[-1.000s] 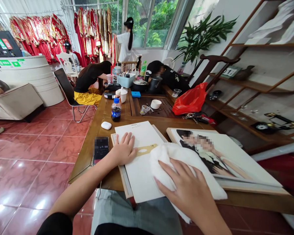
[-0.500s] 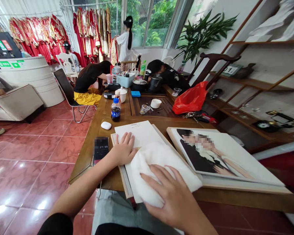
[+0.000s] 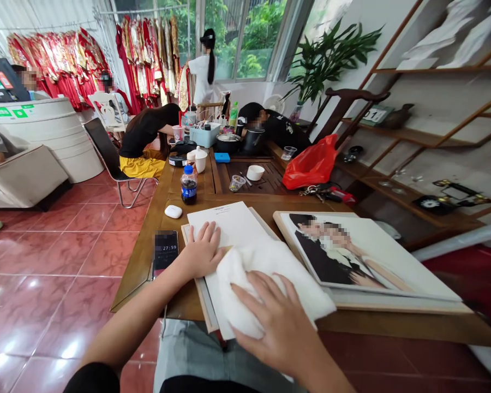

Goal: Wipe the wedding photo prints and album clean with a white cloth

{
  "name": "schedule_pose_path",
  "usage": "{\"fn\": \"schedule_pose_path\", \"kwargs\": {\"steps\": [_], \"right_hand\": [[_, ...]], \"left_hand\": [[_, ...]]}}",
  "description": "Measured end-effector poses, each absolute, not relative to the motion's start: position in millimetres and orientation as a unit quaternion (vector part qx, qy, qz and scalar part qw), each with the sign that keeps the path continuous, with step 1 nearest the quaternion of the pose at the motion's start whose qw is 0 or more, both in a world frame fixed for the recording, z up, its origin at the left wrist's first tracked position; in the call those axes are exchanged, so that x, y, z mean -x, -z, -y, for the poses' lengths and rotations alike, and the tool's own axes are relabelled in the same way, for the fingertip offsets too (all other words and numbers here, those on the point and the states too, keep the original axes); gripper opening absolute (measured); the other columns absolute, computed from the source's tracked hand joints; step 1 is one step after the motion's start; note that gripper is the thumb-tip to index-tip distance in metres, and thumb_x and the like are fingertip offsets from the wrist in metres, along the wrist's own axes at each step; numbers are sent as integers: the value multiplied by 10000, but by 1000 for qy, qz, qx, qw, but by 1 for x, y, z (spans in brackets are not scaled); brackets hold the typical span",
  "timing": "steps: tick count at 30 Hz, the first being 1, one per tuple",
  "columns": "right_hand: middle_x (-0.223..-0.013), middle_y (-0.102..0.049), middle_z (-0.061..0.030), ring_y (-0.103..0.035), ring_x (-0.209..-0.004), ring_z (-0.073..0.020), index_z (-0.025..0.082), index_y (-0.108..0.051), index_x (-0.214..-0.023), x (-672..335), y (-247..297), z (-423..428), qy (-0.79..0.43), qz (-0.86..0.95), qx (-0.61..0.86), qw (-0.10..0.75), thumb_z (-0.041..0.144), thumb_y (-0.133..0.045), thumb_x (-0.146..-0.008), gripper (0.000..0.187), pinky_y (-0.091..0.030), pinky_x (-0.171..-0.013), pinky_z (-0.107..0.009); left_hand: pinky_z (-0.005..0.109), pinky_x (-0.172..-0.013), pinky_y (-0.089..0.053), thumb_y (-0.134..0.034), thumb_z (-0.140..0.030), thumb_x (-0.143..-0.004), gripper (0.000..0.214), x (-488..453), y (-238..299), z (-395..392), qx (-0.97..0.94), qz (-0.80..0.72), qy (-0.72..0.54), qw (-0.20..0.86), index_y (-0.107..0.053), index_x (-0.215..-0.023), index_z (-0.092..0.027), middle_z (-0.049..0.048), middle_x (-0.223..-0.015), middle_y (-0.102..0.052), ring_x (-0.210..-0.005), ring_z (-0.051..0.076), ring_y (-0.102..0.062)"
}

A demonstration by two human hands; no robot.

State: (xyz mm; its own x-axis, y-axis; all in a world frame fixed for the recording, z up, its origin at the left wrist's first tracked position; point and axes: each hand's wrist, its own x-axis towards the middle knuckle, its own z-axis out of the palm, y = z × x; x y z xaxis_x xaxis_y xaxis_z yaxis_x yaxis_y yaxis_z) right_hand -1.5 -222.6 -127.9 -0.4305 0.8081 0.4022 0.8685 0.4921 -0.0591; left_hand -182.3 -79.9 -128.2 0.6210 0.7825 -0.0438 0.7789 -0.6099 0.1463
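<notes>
My left hand (image 3: 201, 254) lies flat with fingers spread on a white printed panel (image 3: 234, 219), which rests in a shallow wood-edged frame (image 3: 207, 308). My right hand (image 3: 275, 322) grips a bunched white cloth (image 3: 300, 275) and presses it on the near part of the panel. The cloth hides much of the panel's right side. To the right, a photo panel (image 3: 343, 265) showing two people lies on another wood-edged frame (image 3: 393, 303). A phone (image 3: 165, 250) with a lit screen sits left of my left hand.
The wooden table (image 3: 141, 273) also bears a white earbud case (image 3: 173, 211), a dark drink bottle (image 3: 189, 185), a white bowl (image 3: 255, 173), a plastic cup (image 3: 237, 183) and a red bag (image 3: 311, 166). Two people lean over its far end. Shelves (image 3: 429, 139) stand at right.
The view has shifted slightly, so the scene sits a little further left. My right hand and the cloth have barely moved on the panel; my left hand stays flat.
</notes>
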Motion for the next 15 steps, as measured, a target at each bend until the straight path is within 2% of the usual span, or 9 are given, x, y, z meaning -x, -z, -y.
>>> {"fn": "schedule_pose_path", "kwargs": {"steps": [4,8,12,15], "right_hand": [[-1341,-630,-130,-552,-1184,-336,293,-644,-1235,23,123,228,14,865,462,196,668,-616,-805,572,-260,-1049,-551],[-1326,-631,-136,-558,-1178,-343,296,-616,-1254,18,124,231,21,872,444,205,664,-660,-775,606,-286,-1039,-568],[-1179,-667,-149,-602,-1083,-348,256,-624,-1210,-4,128,234,62,861,425,272,541,-704,-743,554,-374,-982,-565],[-1191,-630,-175,-603,-1105,-360,200,-614,-1220,-32,129,238,98,834,412,353,437,-651,-781,500,-444,-951,-557]], "left_hand": [[652,-1204,-137,-286,-368,-1066,558,183,124,78,-899,-433,18,60,-265,-1556,-101,206,-1660,-165,-1550,335,-124],[661,-1198,-148,-318,-386,-1062,580,182,123,78,-902,-429,21,49,-270,-1551,-78,222,-1653,-178,-1545,345,-144],[668,-1181,-203,-332,-400,-1057,566,182,126,79,-902,-431,-14,30,-339,-1512,-65,224,-1631,-254,-1528,351,-211],[656,-1168,-258,-348,-394,-1050,535,183,128,79,-904,-426,-35,5,-389,-1482,-81,218,-1605,-323,-1507,346,-275]]}}
